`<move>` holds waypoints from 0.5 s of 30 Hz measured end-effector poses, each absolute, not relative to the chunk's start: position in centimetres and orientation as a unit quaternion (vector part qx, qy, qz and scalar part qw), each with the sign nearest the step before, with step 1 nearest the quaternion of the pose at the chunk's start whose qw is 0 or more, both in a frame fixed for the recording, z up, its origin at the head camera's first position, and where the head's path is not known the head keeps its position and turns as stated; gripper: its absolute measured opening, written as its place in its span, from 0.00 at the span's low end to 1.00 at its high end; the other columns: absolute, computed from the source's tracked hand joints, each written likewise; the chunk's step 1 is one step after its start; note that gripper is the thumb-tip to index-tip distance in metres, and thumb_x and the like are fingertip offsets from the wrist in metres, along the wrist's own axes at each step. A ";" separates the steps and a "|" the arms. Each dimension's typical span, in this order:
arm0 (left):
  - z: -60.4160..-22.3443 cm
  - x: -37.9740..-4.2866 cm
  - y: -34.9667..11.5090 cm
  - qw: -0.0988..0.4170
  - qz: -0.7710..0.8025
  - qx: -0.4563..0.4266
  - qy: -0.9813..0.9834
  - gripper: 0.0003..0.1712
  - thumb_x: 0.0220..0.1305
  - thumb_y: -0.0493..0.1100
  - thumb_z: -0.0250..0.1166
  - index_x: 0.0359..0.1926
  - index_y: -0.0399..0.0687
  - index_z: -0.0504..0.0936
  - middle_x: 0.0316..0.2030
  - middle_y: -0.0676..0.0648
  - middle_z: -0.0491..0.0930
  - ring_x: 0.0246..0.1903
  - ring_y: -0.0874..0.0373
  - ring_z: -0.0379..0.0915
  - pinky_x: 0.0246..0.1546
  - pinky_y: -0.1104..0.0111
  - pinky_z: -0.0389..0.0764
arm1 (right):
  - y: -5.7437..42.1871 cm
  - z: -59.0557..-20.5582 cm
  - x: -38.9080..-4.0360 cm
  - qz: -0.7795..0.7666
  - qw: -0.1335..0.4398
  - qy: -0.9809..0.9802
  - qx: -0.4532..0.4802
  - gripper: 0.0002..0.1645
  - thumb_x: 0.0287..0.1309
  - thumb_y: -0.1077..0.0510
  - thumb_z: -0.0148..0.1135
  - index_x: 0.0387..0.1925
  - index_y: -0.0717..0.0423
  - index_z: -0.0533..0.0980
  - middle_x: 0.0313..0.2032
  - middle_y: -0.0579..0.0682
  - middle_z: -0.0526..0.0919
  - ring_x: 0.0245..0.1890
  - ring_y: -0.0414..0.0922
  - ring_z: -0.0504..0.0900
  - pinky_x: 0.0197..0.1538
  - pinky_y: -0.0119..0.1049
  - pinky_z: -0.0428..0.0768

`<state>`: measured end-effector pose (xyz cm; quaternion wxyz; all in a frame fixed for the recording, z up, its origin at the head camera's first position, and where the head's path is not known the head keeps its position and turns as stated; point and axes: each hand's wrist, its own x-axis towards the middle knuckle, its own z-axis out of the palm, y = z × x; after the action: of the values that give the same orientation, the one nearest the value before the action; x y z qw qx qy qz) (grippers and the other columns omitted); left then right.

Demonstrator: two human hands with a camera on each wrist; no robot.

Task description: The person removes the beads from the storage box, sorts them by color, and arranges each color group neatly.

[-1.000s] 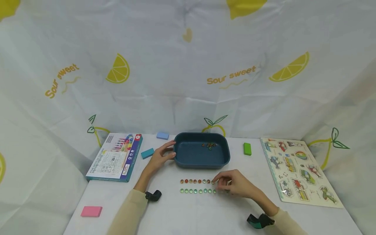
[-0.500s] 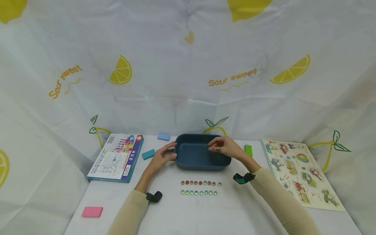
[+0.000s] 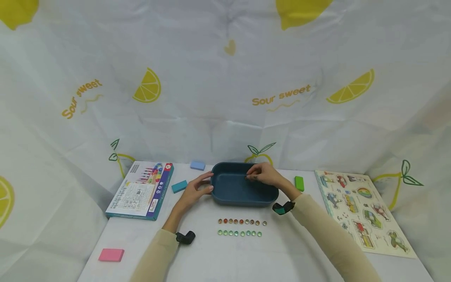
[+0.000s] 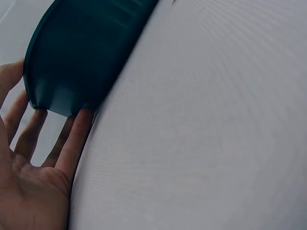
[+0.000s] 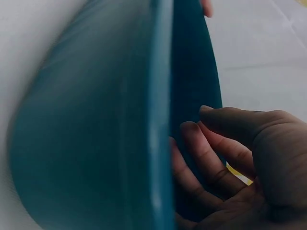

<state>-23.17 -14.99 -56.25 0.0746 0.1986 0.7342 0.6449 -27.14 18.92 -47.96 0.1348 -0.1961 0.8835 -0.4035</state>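
A dark blue tray (image 3: 243,204) with rounded corners stands at the back middle of the table. My left hand (image 3: 193,191) touches its left end; in the left wrist view the straight fingers (image 4: 76,139) lie against the tray's end wall. My right hand (image 3: 266,174) reaches over the tray's right part, fingertips down inside. In the right wrist view its thumb and bent fingers (image 5: 204,148) come close together behind the tray wall; I cannot tell whether they pinch a bead. In front of the tray lie a row of reddish and clear glass beads (image 3: 241,221) and a row of green glass beads (image 3: 242,234).
At the left lies a boxed set (image 3: 139,192), with a teal block (image 3: 179,186), a light blue block (image 3: 197,165) and a pink block (image 3: 111,255) around it. A green block (image 3: 299,183) and a picture puzzle board (image 3: 364,213) are at the right.
My right hand has moved from the right end of the bead rows up into the tray, leaving a bead at the end of the reddish row. My left hand stays at the tray.
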 end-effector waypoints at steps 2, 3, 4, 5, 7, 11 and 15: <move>-56.3 -23.1 -15.0 0.073 0.643 0.200 0.736 0.32 0.75 0.40 0.67 0.77 0.47 0.71 0.81 0.41 0.62 0.74 0.35 0.67 0.59 0.73 0.85 | 18.8 -48.1 -27.2 -0.399 0.135 0.885 -0.196 0.12 0.70 0.61 0.67 0.48 0.65 0.86 0.41 0.62 0.92 0.42 0.58 0.91 0.41 0.33 0.83; -56.3 -23.1 -14.9 0.073 0.644 0.200 0.735 0.33 0.75 0.40 0.67 0.77 0.47 0.71 0.81 0.41 0.63 0.74 0.35 0.68 0.59 0.73 0.85 | 18.7 -48.2 -27.2 -0.399 0.135 0.885 -0.196 0.12 0.70 0.61 0.68 0.48 0.65 0.86 0.40 0.62 0.92 0.42 0.58 0.91 0.41 0.34 0.84; -56.3 -23.1 -14.9 0.073 0.644 0.200 0.734 0.33 0.75 0.40 0.67 0.77 0.47 0.71 0.81 0.42 0.63 0.74 0.36 0.68 0.59 0.72 0.85 | 18.7 -48.3 -27.3 -0.401 0.137 0.884 -0.196 0.12 0.70 0.60 0.68 0.47 0.65 0.86 0.40 0.61 0.92 0.42 0.57 0.91 0.41 0.34 0.84; -56.2 -23.1 -14.9 0.073 0.644 0.200 0.735 0.33 0.75 0.40 0.67 0.77 0.47 0.71 0.81 0.41 0.63 0.74 0.36 0.68 0.59 0.72 0.85 | 18.6 -48.3 -27.3 -0.404 0.139 0.882 -0.198 0.12 0.70 0.60 0.68 0.48 0.64 0.86 0.40 0.61 0.92 0.42 0.57 0.91 0.41 0.35 0.85; -56.2 -23.0 -14.9 0.074 0.644 0.200 0.734 0.33 0.75 0.40 0.67 0.77 0.47 0.71 0.81 0.42 0.63 0.74 0.36 0.68 0.59 0.72 0.85 | 18.5 -48.5 -27.3 -0.419 0.148 0.874 -0.196 0.13 0.71 0.59 0.67 0.49 0.65 0.86 0.41 0.61 0.92 0.43 0.56 0.91 0.44 0.37 0.87; -56.2 -23.0 -15.0 0.078 0.644 0.196 0.736 0.33 0.75 0.40 0.67 0.77 0.49 0.72 0.81 0.43 0.63 0.74 0.37 0.68 0.59 0.72 0.85 | 18.5 -48.5 -27.5 -0.449 0.160 0.858 -0.193 0.16 0.72 0.57 0.66 0.52 0.66 0.85 0.42 0.62 0.91 0.44 0.55 0.90 0.49 0.44 0.89; -56.3 -23.2 -15.0 0.078 0.642 0.197 0.737 0.33 0.74 0.40 0.67 0.77 0.48 0.72 0.81 0.43 0.63 0.74 0.36 0.68 0.59 0.74 0.84 | 18.3 -48.3 -27.7 -0.444 0.156 0.861 -0.192 0.15 0.72 0.59 0.66 0.52 0.67 0.84 0.42 0.63 0.91 0.43 0.54 0.91 0.48 0.46 0.90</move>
<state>-23.15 -15.01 -56.26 0.0777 0.1972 0.7372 0.6416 -27.71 18.30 -48.26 0.1557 -0.1919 0.8611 -0.4443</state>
